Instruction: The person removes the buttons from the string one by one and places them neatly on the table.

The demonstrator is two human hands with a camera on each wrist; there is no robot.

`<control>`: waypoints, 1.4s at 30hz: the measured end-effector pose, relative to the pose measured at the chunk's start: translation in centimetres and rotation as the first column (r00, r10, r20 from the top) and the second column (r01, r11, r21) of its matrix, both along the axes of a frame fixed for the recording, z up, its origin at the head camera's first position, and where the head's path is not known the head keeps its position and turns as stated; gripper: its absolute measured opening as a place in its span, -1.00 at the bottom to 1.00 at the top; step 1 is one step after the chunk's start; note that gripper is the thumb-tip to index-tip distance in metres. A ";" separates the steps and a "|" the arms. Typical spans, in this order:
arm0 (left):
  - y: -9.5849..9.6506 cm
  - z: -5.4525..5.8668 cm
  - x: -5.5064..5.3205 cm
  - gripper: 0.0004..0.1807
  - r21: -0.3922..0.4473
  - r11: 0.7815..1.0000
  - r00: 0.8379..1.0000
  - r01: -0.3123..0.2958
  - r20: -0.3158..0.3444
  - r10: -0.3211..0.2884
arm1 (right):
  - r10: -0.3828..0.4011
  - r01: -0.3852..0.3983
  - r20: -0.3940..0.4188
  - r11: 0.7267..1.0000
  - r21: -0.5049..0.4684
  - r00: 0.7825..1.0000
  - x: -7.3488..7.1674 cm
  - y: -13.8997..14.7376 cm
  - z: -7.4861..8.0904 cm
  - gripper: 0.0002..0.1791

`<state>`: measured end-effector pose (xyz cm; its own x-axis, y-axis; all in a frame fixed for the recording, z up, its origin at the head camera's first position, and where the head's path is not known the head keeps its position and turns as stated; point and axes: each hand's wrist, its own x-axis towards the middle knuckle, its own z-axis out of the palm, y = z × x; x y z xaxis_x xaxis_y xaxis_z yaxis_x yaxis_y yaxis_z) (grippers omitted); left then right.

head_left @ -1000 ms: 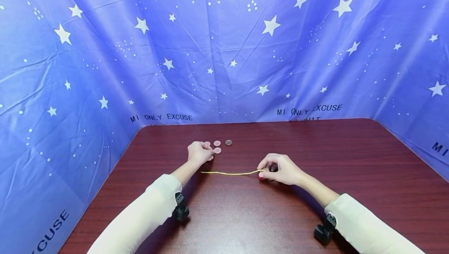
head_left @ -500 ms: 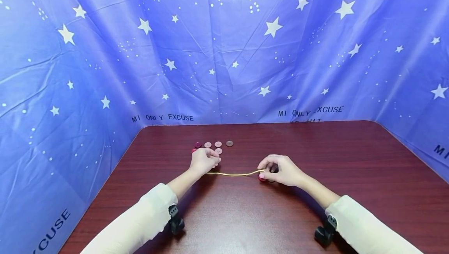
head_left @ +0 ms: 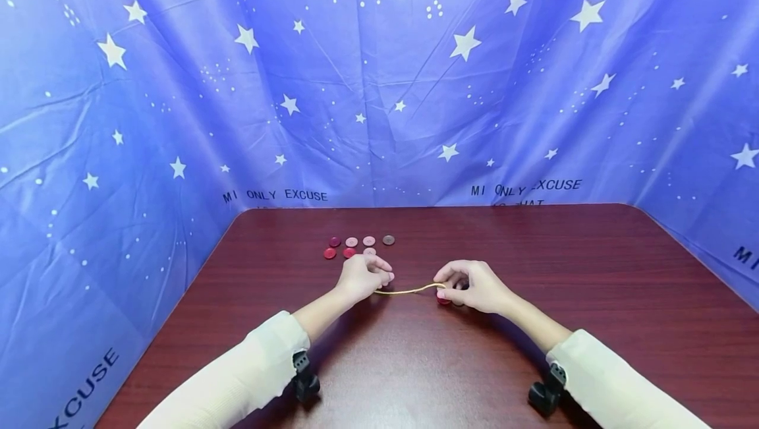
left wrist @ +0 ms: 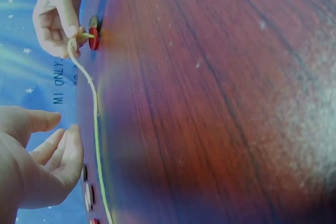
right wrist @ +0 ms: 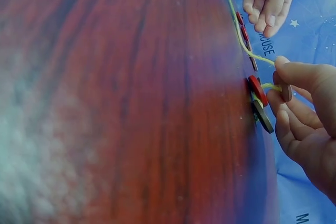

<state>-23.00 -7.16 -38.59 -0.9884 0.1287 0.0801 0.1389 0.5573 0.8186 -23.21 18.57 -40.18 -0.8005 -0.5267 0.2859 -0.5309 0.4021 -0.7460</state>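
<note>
My right hand pinches a brown button between thumb and fingertips, over the middle of the table. A yellow cord passes through that button and runs left along the tabletop. A red button and a dark button are on the cord just below the right fingers. My left hand hovers above the cord's left stretch, fingers loosely bent. In the left wrist view a gap shows between the thumb and fingertips of my left hand, with nothing held there.
Loose buttons lie in two rows behind the left hand: a dark red one, pink ones such as this pink button, bright red ones such as this red button, and a grey-brown one. A blue star-patterned curtain surrounds the dark wooden table.
My left hand has moved right and toward me, away from the loose buttons, uncovering the red ones; it now hovers nearer the right hand. The right hand has stayed in place with its button.
</note>
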 end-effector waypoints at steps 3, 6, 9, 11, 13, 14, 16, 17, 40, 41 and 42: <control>0.1 0.0 0.1 -0.89 -0.005 1.000 1.000 0.005 0.012 -0.005 | 0.005 -0.005 -0.003 1.000 -0.014 1.000 0.1 0.0 -0.1 -0.75; 0.1 -0.1 0.2 -0.89 -0.013 1.000 1.000 0.006 0.023 -0.006 | 0.005 -0.005 -0.029 1.000 -0.003 1.000 0.0 0.0 -0.2 -0.76; 0.1 -0.2 0.2 -0.90 -0.014 1.000 1.000 0.007 0.028 -0.007 | 0.001 0.001 -0.071 1.000 0.023 0.997 -0.1 0.0 -0.3 -0.76; 0.1 -0.2 0.2 -0.91 -0.012 1.000 1.000 0.008 0.029 -0.008 | 0.000 0.004 -0.095 0.999 0.046 0.996 -0.1 0.0 -0.3 -0.76; 0.1 -0.2 0.2 -0.91 -0.012 1.000 1.000 0.009 0.028 -0.009 | 0.006 0.002 -0.112 0.998 0.069 0.994 -0.1 0.0 -0.3 -0.75; 0.1 -0.2 0.2 -0.91 -0.014 1.000 1.000 0.010 0.027 -0.010 | 0.010 -0.001 -0.117 0.997 0.080 0.993 -0.1 0.0 -0.3 -0.74; 0.0 -0.2 0.2 -0.91 -0.016 1.000 1.000 0.012 0.025 -0.011 | 0.018 -0.006 -0.120 0.995 0.099 0.993 -0.1 0.0 -0.3 -0.73; 0.0 -0.2 0.3 -0.91 -0.019 1.000 1.000 0.013 0.025 -0.012 | 0.020 -0.007 -0.120 0.994 0.107 0.993 -0.1 -0.1 -0.3 -0.72; -0.8 -0.4 0.3 -0.92 -0.016 1.000 1.000 0.006 0.027 -0.005 | 0.026 0.000 -0.162 0.987 0.162 0.986 -0.1 1.0 -0.5 -0.64; -0.8 -0.4 0.3 -0.92 -0.015 1.000 1.000 0.007 0.025 -0.007 | 0.029 0.001 -0.176 0.985 0.171 0.984 -0.1 0.9 -0.5 -0.63; -0.8 -0.4 0.3 -0.92 -0.015 1.000 1.000 0.008 0.025 -0.008 | 0.032 0.002 -0.189 0.984 0.178 0.982 -0.1 0.9 -0.5 -0.63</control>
